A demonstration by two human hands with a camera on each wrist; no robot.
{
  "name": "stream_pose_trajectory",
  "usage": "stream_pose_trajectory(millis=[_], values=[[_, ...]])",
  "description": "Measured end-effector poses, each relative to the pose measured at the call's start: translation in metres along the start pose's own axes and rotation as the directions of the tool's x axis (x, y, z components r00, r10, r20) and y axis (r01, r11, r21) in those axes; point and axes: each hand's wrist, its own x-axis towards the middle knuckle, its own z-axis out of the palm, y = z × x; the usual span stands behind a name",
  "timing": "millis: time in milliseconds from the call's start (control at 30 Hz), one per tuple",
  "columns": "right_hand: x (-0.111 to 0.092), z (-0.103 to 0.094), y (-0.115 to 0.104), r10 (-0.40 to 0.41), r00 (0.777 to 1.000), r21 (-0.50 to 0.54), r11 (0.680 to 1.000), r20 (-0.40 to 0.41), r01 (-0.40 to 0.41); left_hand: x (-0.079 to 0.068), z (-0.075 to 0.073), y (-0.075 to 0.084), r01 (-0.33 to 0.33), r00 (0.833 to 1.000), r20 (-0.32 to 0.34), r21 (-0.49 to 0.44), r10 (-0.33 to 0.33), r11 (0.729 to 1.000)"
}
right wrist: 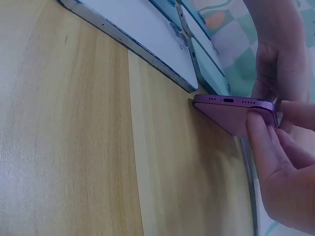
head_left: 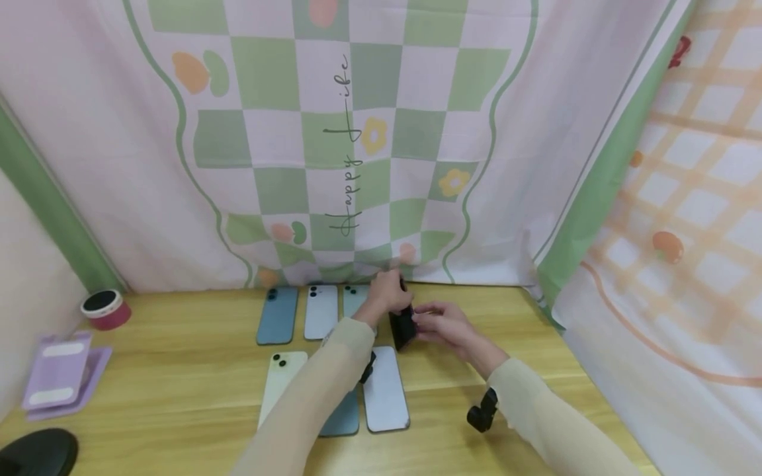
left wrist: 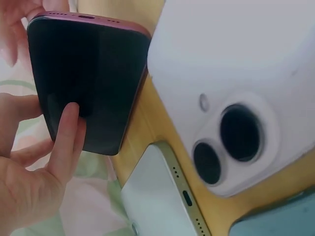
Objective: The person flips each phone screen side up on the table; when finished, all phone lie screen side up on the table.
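A smartphone with a dark screen and a pink-purple frame stands tilted on edge near the back of the table. From its far end, my left hand grips it, two fingers lying over the dark screen in the left wrist view. My right hand pinches the lower corner by the charging port; the right wrist view shows its fingers against the pink back. Just left of it lie a light green phone and, nearer, a white phone.
Further left lie a blue phone, a white phone, a cream phone and another blue phone, partly under my left arm. A purple stand and a red-and-white round object sit at far left. A patterned curtain hangs behind.
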Motion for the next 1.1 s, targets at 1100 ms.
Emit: stream_pose_trajectory(millis=[1100], values=[[0.011,-0.005,0.023,-0.045,0.986,-0.303,0.953,-0.161,-0.006,-0.018,-0.002,-0.032,-0.167,0.965,0.259,0.458,0.048,0.873]])
